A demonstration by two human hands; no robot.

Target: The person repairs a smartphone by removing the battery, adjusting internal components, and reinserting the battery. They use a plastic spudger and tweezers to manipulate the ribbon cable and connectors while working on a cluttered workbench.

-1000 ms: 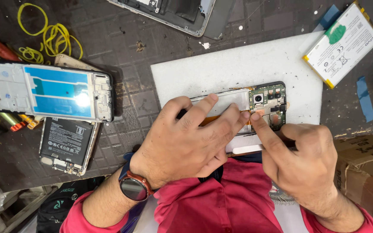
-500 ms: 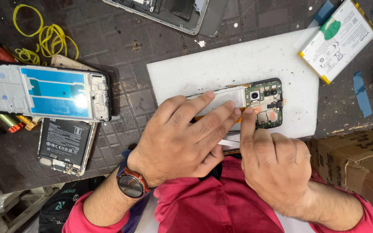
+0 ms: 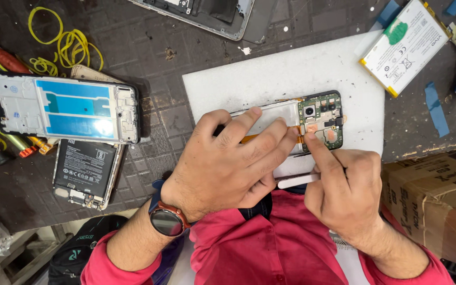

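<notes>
Pressure is our main worry: our left hand (image 3: 228, 158) lies flat, fingers spread, across the opened phone (image 3: 296, 121) on the white foam pad (image 3: 270, 79) at the middle of the worktop (image 3: 149, 47), holding it down without gripping. Our right hand (image 3: 344, 190) is curled, forefinger pressing at the green circuit board (image 3: 324, 117) by the orange flex cable (image 3: 249, 138); a white plastic tool (image 3: 297, 181) sits under it, though we cannot tell how firmly it is held. Too hard a push, we judge, could crease the flex or crack a connector. If the left hand shifts, the phone could slide off the pad's near edge. Loose batteries, white (image 3: 403, 43) and black (image 3: 84, 169), lie well apart.
</notes>
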